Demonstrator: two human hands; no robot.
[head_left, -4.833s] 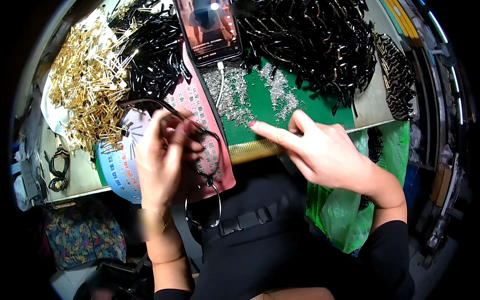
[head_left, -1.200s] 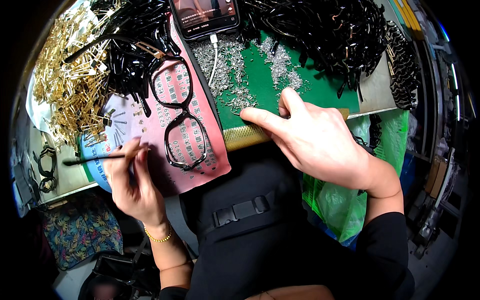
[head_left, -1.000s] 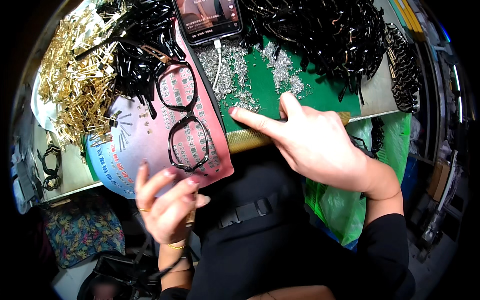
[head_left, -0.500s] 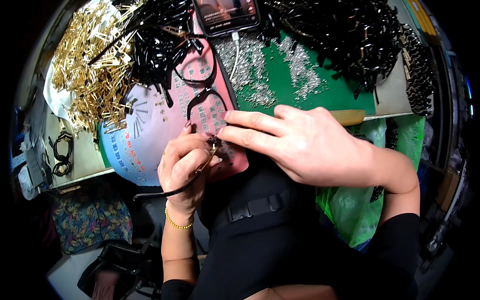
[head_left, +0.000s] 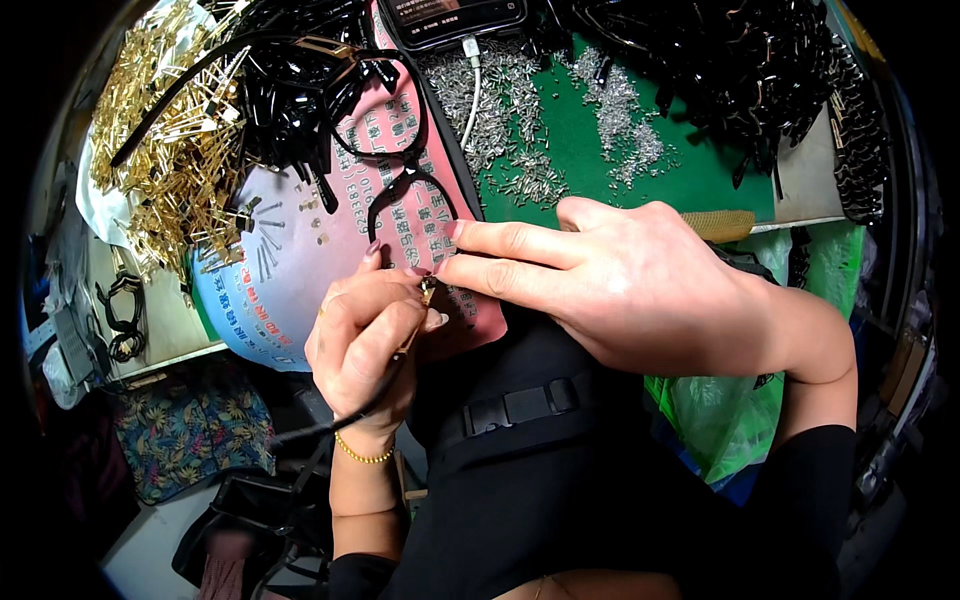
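The left hand is clenched round a thin black temple arm, its gold hinge end pinched at the fingertips, the arm's tail running down past the wrist and its gold bracelet; the right hand lies just beside it, index and middle fingers stretched out and touching the hinge end, grasping nothing that I can see; both meet over the near edge of a pink card on the table; a black glasses frame lies on the card above the hands; gold metal parts are heaped at left, black temple arms at upper right, small silver screws scattered on a green mat, a phone at the top edge.
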